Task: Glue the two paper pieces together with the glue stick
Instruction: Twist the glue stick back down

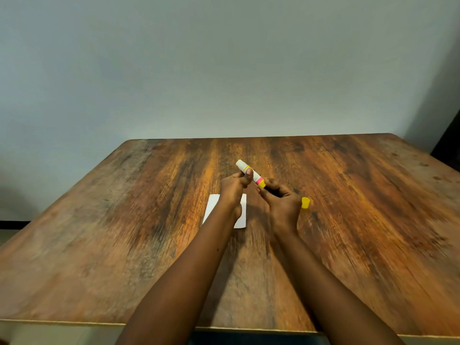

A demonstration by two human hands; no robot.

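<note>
An uncapped glue stick (251, 173), white with a pink and yellow band, is held above the wooden table (124, 220) with its white glue tip pointing up and to the left. My left hand (235, 186) grips its upper body, thumb across the tube. My right hand (278, 197) pinches the yellow base end. The yellow cap (305, 202) lies on the table just right of my right hand. White paper (214, 207) lies flat under my left wrist, partly hidden; I cannot tell if it is one piece or two.
The table ends at a pale wall (224, 70) behind. A dark object (448, 145) stands at the far right edge. The table's front edge (74, 322) runs near the bottom of the view.
</note>
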